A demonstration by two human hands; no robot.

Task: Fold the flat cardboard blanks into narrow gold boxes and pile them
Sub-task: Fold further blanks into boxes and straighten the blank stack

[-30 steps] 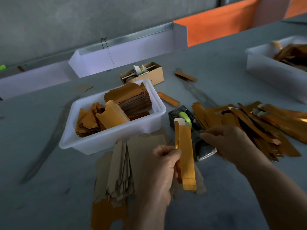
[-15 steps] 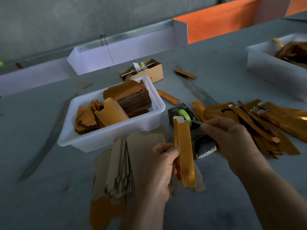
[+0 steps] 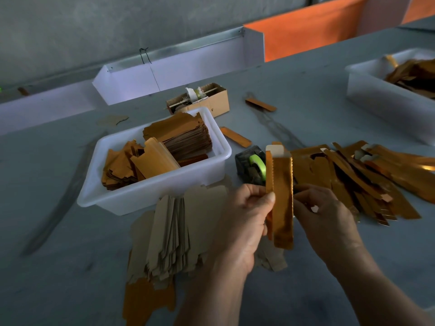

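My left hand (image 3: 242,222) pinches a narrow gold box (image 3: 282,196) by its left side and holds it upright, its pale flap on top. My right hand (image 3: 329,220) sits at the box's right edge with fingers curled, pinching what looks like a small pale piece of tape (image 3: 314,209). A pile of folded gold boxes (image 3: 364,180) lies on the table to the right. Below my left hand spreads a fanned stack of flat brown blanks (image 3: 174,236).
Behind the box stands a dark tape dispenser (image 3: 247,168) with a green roll. A white tub (image 3: 150,194) with gold blanks is at centre left, another white tub (image 3: 381,100) at far right. A small cardboard box (image 3: 216,102) and two loose gold strips lie beyond.
My right hand came back from the tape dispenser to the right edge of the gold box. My left hand raised the box slightly and kept its grip.
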